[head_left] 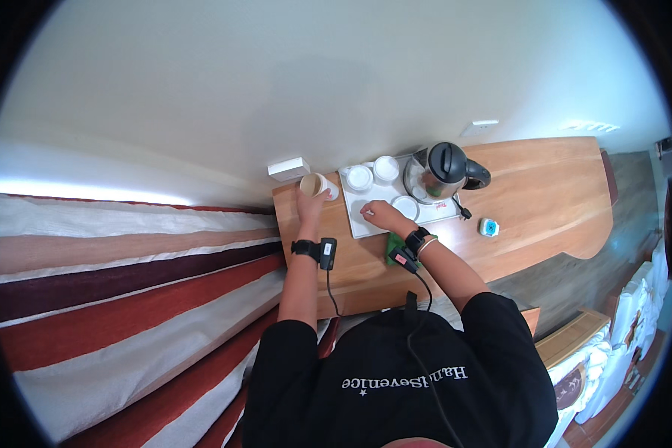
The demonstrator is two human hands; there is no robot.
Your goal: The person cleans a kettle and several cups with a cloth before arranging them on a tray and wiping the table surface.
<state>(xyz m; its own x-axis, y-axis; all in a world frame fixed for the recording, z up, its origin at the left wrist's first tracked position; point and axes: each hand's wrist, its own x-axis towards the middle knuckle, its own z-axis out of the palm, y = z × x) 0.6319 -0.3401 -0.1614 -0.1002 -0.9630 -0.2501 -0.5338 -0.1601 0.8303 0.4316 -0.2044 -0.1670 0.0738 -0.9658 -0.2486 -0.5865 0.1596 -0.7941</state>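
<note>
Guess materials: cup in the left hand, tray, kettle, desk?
Cup: looks like glazed white ceramic, smooth and opaque; paper can't be ruled out. Tray: flat, matte white, probably plastic or melamine. Kettle: shiny brushed body, likely stainless steel, with a black plastic-looking lid and handle. Desk: warm orange-brown with a soft sheen, wood or wood veneer; grain too small to tell.

Tight quarters on the white tray (360, 228): upturned cups (359, 177) crowd its far edge, and the kettle (434, 173) blocks its right end. The left hand (310, 200), wrapped round a cup (314, 184), fills the desk's left corner beside a white box (289, 169). Rightward, bare desk (545, 187) opens wide, only a small blue gadget (489, 227) sitting there.
</note>
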